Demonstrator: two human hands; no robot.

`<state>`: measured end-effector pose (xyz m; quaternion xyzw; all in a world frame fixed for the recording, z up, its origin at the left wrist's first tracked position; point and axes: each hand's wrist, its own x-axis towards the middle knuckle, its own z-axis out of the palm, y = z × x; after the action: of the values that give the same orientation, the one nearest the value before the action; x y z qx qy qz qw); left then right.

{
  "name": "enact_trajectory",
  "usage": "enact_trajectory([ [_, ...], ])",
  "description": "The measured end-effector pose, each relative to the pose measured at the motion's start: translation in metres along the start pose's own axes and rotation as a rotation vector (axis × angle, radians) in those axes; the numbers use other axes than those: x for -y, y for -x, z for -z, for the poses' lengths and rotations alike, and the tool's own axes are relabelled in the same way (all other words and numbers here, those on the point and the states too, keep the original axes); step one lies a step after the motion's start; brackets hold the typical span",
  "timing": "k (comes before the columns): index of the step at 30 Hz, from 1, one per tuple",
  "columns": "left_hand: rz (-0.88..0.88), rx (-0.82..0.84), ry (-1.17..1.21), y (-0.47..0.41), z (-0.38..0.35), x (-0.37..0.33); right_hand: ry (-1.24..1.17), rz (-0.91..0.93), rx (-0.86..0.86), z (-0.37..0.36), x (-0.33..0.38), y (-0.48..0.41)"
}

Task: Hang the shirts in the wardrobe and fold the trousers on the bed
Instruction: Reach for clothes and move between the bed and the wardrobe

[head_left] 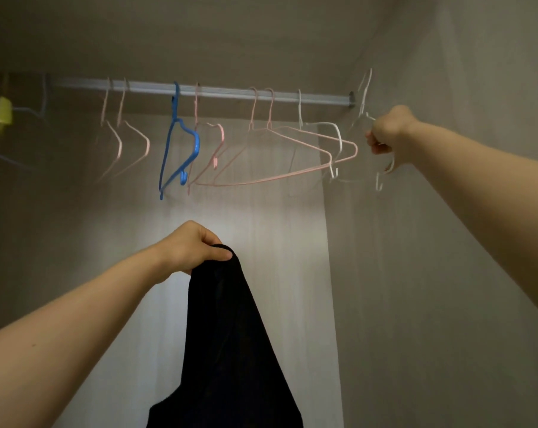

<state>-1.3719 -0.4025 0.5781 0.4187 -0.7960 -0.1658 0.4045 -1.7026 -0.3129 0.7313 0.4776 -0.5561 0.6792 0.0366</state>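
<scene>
Below my left hand (196, 247) the black garment (230, 335) is hanging in one limp fall; I am gripping a bunched fold of its top between thumb and curled fingers. Cloth is reading as soft, light and thin, draping with no stiffness, so I am judging it will sag and slide off a thin wire shoulder unless spread evenly. Better hold would be at the collar or shoulder seams, not this bunch. Up and to the right of that hand, my right hand (388, 132) is clenching round a pale wire hanger (363, 97) close to the side wall (415, 304), just beyond the right end of the rail (230, 93). Hanger is looking thin and springy, likely to snag on its neighbours. Just left of my right hand a white hanger (339, 135) and pink hangers (220, 131) are overlapping; farther left a blue hanger (196, 143) is dangling. Held hanger is smearing with blur, so I cannot tell whether its hook is on the rail or off it. Garment's lower part is running out of view, so shirt or trousers is uncertain, though a curved cut-out near the bottom edge is hinting at a shirt. Far left of both hands a yellow object (3, 109) is sitting in shadow, unidentifiable.
</scene>
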Motion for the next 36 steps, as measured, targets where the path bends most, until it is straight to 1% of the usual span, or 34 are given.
enact_trajectory([
  [5,0.003,-0.081,0.021,0.012,-0.005,0.016,0.117,-0.033,-0.033,-0.006,-0.049,0.047],
  [10,-0.019,-0.175,0.02,0.026,-0.01,0.033,0.108,-0.137,0.041,-0.021,-0.101,0.104],
  [12,-0.012,-0.202,0.043,0.032,-0.01,0.042,0.084,-0.193,0.118,-0.031,-0.115,0.126],
  [14,0.002,-0.228,0.063,0.037,-0.01,0.053,0.023,-0.287,0.227,-0.042,-0.124,0.15],
  [18,0.039,-0.284,0.068,0.052,-0.013,0.08,-0.184,-0.508,0.464,-0.061,-0.127,0.206],
  [21,0.098,-0.285,0.072,0.063,-0.016,0.103,-0.321,-0.569,0.595,-0.072,-0.129,0.242],
  [24,0.17,-0.283,0.055,0.071,-0.019,0.123,-0.391,-0.526,0.658,-0.076,-0.129,0.269],
  [28,0.336,-0.293,0.043,0.083,-0.022,0.16,-0.337,-0.361,0.707,-0.078,-0.133,0.295],
  [32,0.465,-0.27,0.005,0.102,-0.027,0.193,-0.38,-0.224,0.813,-0.076,-0.144,0.315],
  [36,0.56,-0.3,-0.074,0.123,-0.03,0.219,-0.372,-0.16,0.819,-0.082,-0.149,0.33],
])
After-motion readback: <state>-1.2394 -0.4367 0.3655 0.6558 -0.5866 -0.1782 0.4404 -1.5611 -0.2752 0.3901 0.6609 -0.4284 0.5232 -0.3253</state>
